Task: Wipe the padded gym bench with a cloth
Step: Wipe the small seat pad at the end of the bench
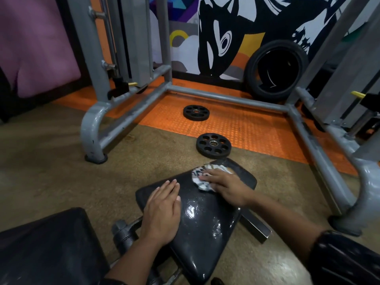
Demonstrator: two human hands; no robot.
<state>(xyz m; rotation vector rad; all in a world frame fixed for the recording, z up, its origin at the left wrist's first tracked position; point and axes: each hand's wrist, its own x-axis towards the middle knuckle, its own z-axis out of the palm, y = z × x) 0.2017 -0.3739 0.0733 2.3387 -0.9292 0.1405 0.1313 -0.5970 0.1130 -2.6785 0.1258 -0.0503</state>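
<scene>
The black padded bench seat lies low in the middle of the view, shiny and wet near its centre. My right hand presses a crumpled white patterned cloth onto the far end of the pad. My left hand lies flat with fingers together on the pad's left side, holding nothing. A second black pad of the bench fills the lower left corner.
A grey steel machine frame surrounds the floor ahead. Two black weight plates lie on the floor beyond the pad. A black tyre leans on the painted wall. A metal bar sticks out under the pad's right side.
</scene>
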